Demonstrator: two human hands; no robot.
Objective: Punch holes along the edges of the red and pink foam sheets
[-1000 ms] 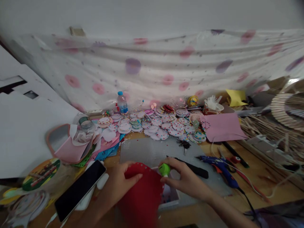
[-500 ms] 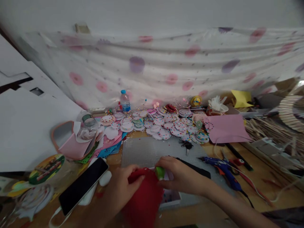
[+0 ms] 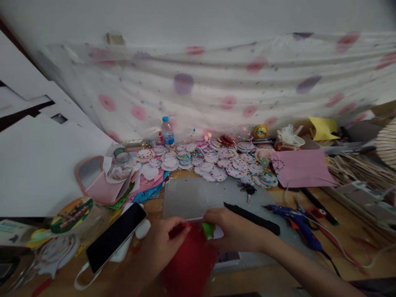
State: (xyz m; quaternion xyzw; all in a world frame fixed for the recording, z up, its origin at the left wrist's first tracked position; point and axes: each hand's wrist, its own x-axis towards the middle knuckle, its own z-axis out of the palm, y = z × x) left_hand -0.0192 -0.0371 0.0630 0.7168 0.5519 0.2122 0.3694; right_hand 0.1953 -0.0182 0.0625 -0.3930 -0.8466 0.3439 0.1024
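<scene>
My left hand [image 3: 163,243] pinches the upper edge of a red sheet [image 3: 193,264], which hangs down toward the bottom of the view; whether it is paper or felt I cannot tell. In the fingers of my right hand [image 3: 232,231] is a small bright green object [image 3: 208,230], held close beside the sheet's upper right edge. A shallow white box [image 3: 230,260] lies under the right hand, partly hidden. Beneath it spreads a grey mat [image 3: 185,198], with a black cutter-like tool [image 3: 253,218] and keys [image 3: 248,190] on top.
Many decorated white paper discs [image 3: 216,165] are heaped along the back, near a water bottle [image 3: 168,132]. A phone [image 3: 116,235] lies at left. To the right are a blue glue gun [image 3: 293,222] with its cord, pink paper [image 3: 303,167] and bundled sticks [image 3: 355,173].
The whole scene has shifted slightly to the right as the head turned. Both hands keep their holds on the red sheet and the green object, with little movement.
</scene>
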